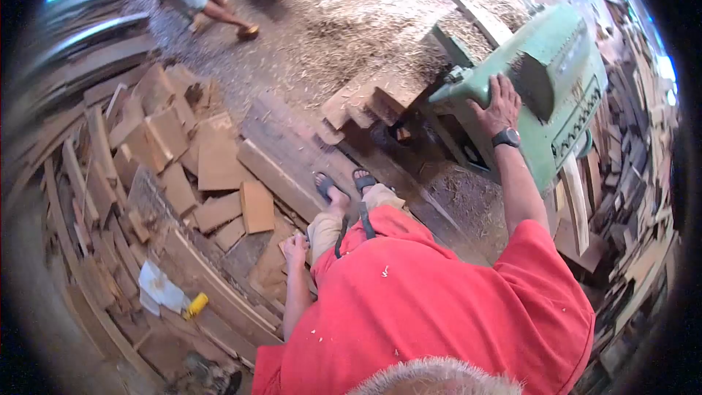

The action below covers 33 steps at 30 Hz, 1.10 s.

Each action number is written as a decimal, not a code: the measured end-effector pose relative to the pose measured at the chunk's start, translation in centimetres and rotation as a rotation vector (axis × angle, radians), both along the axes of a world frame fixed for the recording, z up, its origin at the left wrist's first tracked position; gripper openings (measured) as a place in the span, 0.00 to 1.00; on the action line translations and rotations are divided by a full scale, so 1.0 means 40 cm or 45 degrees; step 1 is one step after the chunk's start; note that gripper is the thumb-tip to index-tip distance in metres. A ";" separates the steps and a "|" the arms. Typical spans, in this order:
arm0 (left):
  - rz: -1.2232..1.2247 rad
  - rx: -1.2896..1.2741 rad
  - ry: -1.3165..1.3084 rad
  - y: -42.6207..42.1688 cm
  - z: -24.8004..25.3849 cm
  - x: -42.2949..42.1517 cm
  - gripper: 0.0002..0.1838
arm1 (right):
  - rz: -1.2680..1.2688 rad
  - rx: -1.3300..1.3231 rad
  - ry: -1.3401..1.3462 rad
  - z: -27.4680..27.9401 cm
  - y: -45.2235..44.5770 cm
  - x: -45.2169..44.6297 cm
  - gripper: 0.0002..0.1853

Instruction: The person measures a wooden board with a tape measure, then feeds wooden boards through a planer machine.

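Flat palm on the machine, fingers clear of the gaps
Your right hand [501,106] lies spread on the edge of the green machine [563,51], ahead and to your right; for a safe touch, bear lightly on smooth casing, away from the dark recess [536,88] beside your fingers. Your left hand [295,250] is curled low beside your leg; whether it pinches anything, you cannot tell from here. Plant your sandals [325,186] squarely, mindful of the wood blocks [219,155] nearby.
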<state>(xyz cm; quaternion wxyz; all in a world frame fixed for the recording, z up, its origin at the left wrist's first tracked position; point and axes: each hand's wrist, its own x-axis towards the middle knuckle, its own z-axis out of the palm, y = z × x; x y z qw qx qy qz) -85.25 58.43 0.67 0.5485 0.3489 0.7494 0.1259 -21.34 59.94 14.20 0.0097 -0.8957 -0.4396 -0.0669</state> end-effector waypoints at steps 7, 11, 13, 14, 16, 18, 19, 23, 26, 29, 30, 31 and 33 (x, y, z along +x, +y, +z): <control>-0.544 0.073 0.121 0.232 -0.096 0.068 0.23 | -0.002 -0.033 0.027 -0.002 0.013 -0.002 0.45; -0.325 0.157 -0.086 0.406 -0.107 0.068 0.19 | -0.002 -0.092 -0.042 -0.013 0.022 0.002 0.46; -0.353 0.162 -0.070 0.479 -0.051 0.061 0.18 | 0.022 -0.063 -0.056 -0.026 0.022 0.007 0.46; -0.297 0.181 -0.099 0.505 -0.018 0.065 0.18 | 0.014 -0.060 -0.069 -0.023 0.026 0.002 0.46; -0.238 0.170 -0.140 0.551 0.000 0.054 0.17 | 0.035 -0.037 -0.080 -0.024 0.030 -0.006 0.45; -0.219 0.191 -0.183 0.572 0.003 0.015 0.17 | 0.038 0.005 -0.104 -0.020 0.027 0.004 0.44; -0.277 0.189 -0.090 0.574 -0.039 -0.031 0.17 | 0.044 0.006 -0.145 -0.025 0.025 0.009 0.42; -0.284 0.054 0.011 0.542 -0.129 -0.167 0.18 | -0.026 0.023 -0.148 -0.036 0.016 0.017 0.35; -0.300 -0.023 0.047 0.523 -0.135 -0.193 0.19 | -0.044 -0.005 -0.138 -0.026 0.024 0.013 0.32; -0.355 -0.091 0.058 0.519 -0.224 -0.259 0.20 | -0.080 -0.033 -0.116 -0.009 0.020 -0.009 0.32; -0.423 -0.110 0.070 0.538 -0.250 -0.263 0.21 | -0.081 -0.030 -0.110 -0.007 0.034 -0.004 0.32; -0.607 -0.037 0.178 0.556 -0.224 -0.237 0.21 | -0.100 -0.040 -0.092 -0.007 0.035 -0.004 0.33; -0.747 -0.015 0.277 0.588 -0.178 -0.202 0.22 | -0.103 -0.055 -0.076 -0.005 0.038 0.001 0.35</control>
